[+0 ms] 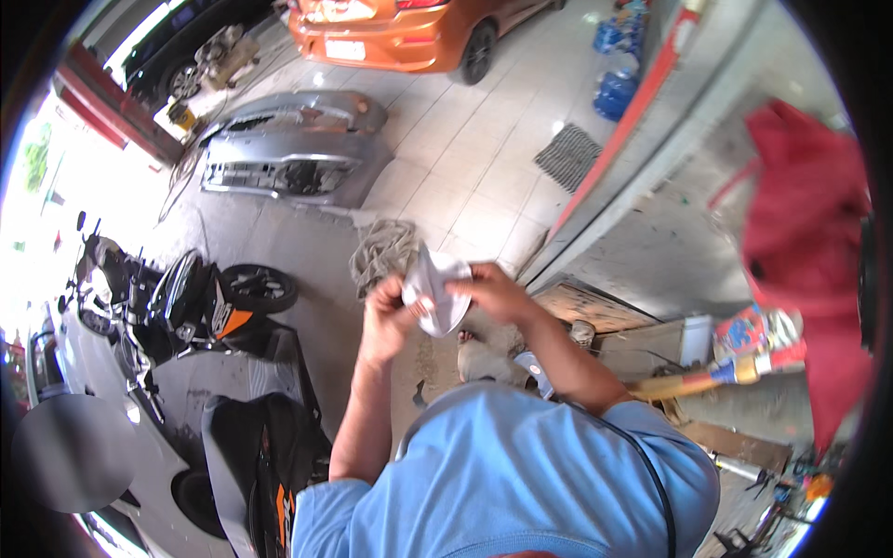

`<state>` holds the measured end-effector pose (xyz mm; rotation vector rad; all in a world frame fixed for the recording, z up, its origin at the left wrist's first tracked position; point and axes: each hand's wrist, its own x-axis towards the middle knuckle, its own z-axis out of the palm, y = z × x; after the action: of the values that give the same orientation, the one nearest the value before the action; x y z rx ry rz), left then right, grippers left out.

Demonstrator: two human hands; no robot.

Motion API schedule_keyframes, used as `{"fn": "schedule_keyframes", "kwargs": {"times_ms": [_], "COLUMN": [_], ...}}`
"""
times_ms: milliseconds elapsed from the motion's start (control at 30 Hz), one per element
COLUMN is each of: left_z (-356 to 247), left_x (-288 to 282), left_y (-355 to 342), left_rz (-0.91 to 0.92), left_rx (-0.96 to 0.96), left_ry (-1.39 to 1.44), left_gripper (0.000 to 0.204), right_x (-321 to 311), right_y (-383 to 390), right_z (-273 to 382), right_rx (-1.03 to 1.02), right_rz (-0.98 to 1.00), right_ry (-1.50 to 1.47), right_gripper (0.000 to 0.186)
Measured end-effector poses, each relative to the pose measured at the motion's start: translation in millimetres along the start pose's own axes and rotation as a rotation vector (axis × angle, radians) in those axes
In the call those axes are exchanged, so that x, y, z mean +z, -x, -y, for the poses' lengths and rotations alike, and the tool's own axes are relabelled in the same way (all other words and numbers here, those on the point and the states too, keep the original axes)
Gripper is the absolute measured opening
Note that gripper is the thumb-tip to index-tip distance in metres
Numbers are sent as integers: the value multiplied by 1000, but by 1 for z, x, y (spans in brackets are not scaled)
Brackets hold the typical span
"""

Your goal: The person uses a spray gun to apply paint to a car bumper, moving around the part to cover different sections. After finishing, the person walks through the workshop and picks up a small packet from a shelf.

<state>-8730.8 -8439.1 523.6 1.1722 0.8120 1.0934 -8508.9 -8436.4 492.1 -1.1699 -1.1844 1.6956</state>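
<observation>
Both my hands hold a thin white folded piece (430,284), cone-like in shape; whether it is paper or cloth I cannot tell. The fingers of my left hand (383,314) pinch its left edge. On the other side, my right hand (495,290) has thumb and fingers closed on its right edge. Just beyond my left hand lies a crumpled grey-beige cloth (383,249), lower than the white piece.
Black motorcycles with orange panels (249,465) stand close on my left. A grey car bumper (279,144) lies ahead, before an orange car (395,42). To my right are a metal panel (651,223), a hanging red cloth (805,214) and blue bottles (614,93).
</observation>
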Motion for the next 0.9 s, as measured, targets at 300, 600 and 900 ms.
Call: {"fn": "schedule_keyframes", "kwargs": {"times_ms": [300, 600, 900], "left_z": [-26, -37, -26], "left_x": [-36, -52, 60], "left_y": [-180, -442, -707], "left_rz": [-324, -316, 305], "left_rx": [-110, 159, 1144], "left_ry": [33, -359, -718], "left_gripper": [37, 33, 56], "right_x": [-73, -195, -353], "right_y": [-158, -323, -455], "right_z": [122, 165, 253], "right_rx": [-188, -435, -582], "right_rz": [-107, -569, -725], "right_ry": [278, 1013, 457], "right_gripper": [23, 23, 16]}}
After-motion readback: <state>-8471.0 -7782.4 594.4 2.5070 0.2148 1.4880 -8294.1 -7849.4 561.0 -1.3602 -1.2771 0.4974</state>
